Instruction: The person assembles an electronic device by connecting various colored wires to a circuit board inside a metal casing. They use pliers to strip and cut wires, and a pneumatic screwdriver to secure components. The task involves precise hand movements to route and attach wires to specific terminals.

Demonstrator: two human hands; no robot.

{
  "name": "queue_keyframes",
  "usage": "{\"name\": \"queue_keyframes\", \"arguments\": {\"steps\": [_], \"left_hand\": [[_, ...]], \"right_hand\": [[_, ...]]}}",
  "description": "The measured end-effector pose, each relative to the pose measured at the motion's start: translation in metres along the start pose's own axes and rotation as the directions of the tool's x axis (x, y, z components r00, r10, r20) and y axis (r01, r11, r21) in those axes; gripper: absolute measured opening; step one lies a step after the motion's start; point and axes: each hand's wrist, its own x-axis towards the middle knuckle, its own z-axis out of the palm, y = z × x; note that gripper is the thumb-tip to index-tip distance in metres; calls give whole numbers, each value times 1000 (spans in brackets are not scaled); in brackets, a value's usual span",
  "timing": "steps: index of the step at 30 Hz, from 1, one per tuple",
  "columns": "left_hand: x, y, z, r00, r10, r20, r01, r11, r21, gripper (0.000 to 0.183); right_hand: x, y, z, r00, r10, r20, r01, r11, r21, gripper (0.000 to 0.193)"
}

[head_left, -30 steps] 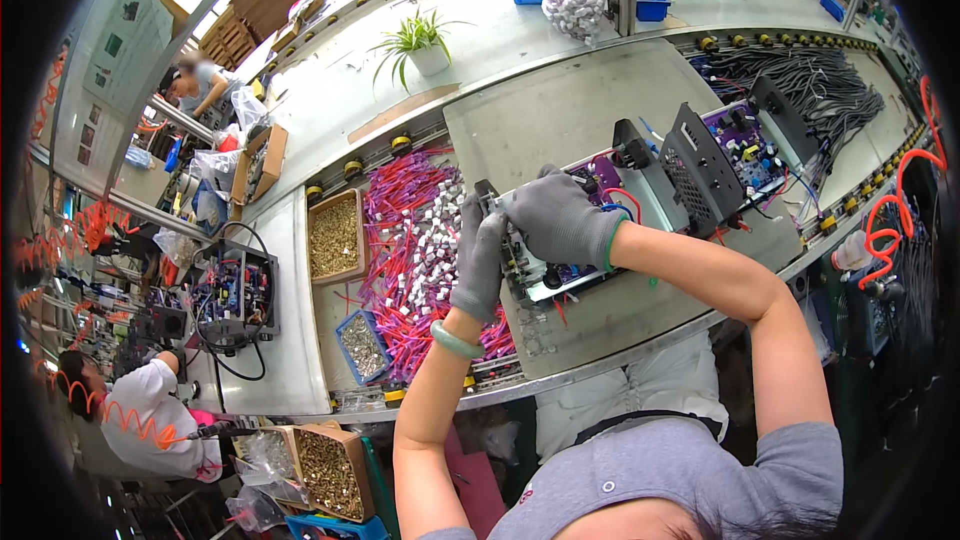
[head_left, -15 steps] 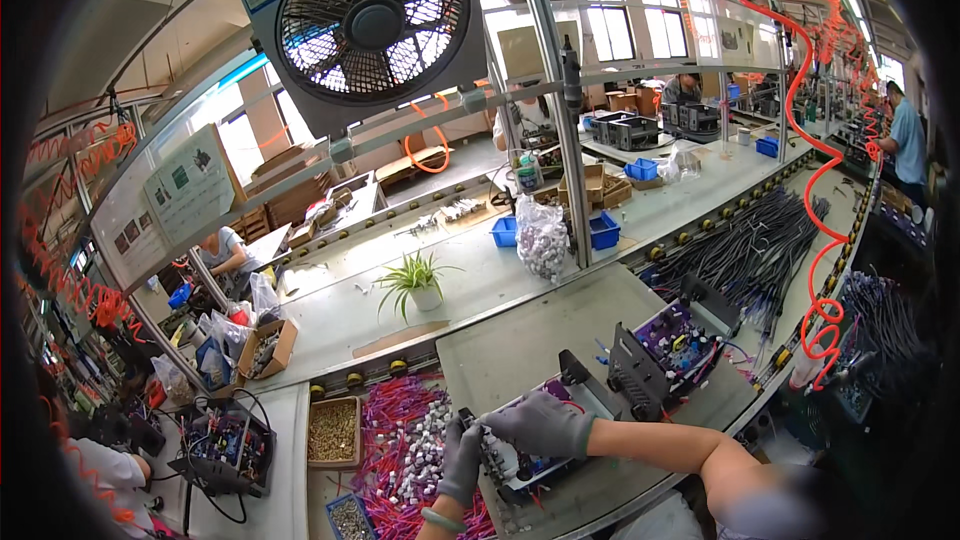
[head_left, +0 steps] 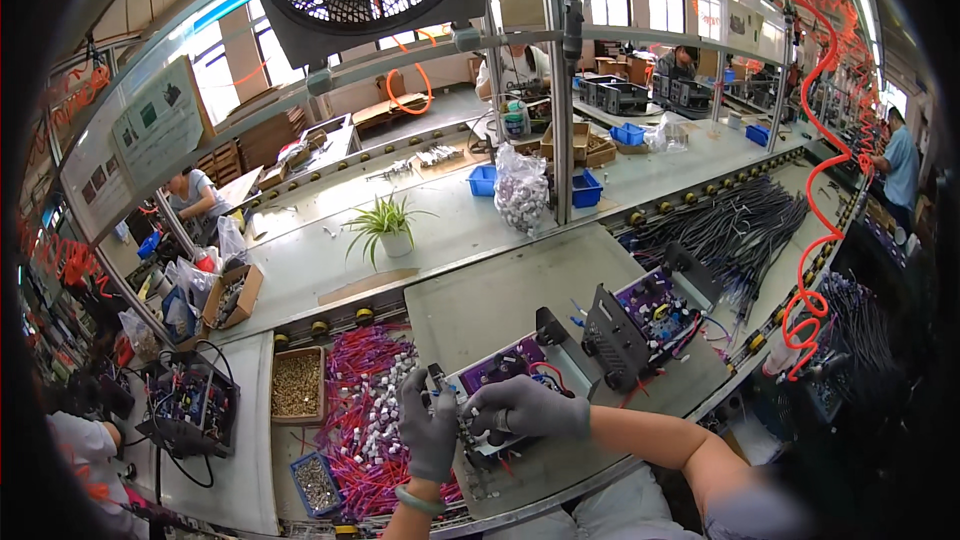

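Observation:
In front of me an open metal chassis [head_left: 575, 378] with a purple circuit board [head_left: 497, 365] lies on the work surface. My left hand [head_left: 430, 435], in a grey glove, is closed around the chassis's near-left end panel, thumb toward the right hand. My right hand [head_left: 535, 408], also gloved, reaches in from the right over the chassis, its fingertips bent together close to the left thumb. Whatever small part sits between those fingertips is hidden. A red wire [head_left: 548, 370] loops up behind the right hand.
A second open chassis [head_left: 655, 315] stands to the right, with black cables [head_left: 720, 230] beyond it. Left lie pink-purple wires with white connectors [head_left: 365, 390], a box of brass-coloured parts [head_left: 298, 385] and a blue tray [head_left: 316, 485]. A red coiled hose [head_left: 808, 110] hangs at right.
The view has shifted, so the scene sits further left and higher. My right hand has drawn back slightly and its fingers are more bent. The left hand stays at the chassis end.

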Motion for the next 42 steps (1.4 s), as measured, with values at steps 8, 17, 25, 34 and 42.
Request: {"name": "queue_keyframes", "arguments": {"steps": [8, 17, 25, 34, 42], "left_hand": [[-15, 56, -20, 953, 259, 155, -274, 958, 84, 16], [-6, 53, -11, 931, 319, 178, -351, 916, 193, 15], [-3, 27, -3, 956, 257, 138, -250, 966, -72, 14], [3, 34, -19, 956, 261, 131, -284, 937, 202, 23], [3, 32, -11, 959, 260, 110, -283, 883, 374, 18]], "right_hand": [[-1, -7, 8, 966, -229, -122, 192, 946, -261, 16], [-7, -6, 7, 940, -225, -256, 146, 945, -294, 20], [6, 2, 0, 939, -194, -285, 80, 927, -366, 13], [17, -4, 8, 949, -209, -234, 176, 972, -153, 15], [14, -8, 17, 913, -200, -355, 146, 974, -175, 9]]}}
